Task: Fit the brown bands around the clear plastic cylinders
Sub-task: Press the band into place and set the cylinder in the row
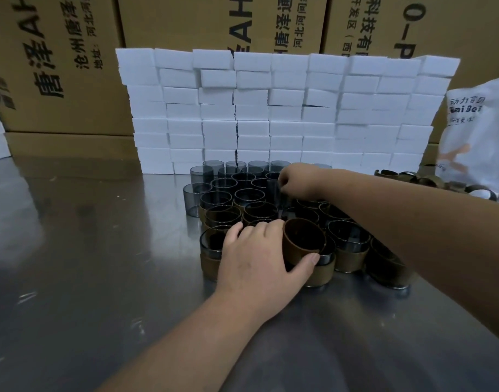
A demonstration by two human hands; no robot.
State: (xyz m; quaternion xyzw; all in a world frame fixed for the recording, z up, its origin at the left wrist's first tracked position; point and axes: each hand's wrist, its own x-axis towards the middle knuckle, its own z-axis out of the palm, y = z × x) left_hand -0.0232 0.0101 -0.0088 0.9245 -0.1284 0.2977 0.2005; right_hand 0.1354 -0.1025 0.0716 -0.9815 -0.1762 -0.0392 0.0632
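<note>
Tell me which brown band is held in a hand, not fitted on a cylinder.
The brown band at the front, gripped by the left hand: it is empty and tilted; the others wrap cylinders or lie loose far right.

A packing workshop or stockroom. Printed cardboard cartons (pixel 73 66) line the wall. White foam blocks (pixel 271 108) are stacked on a steel counter (pixel 87 264).
</note>
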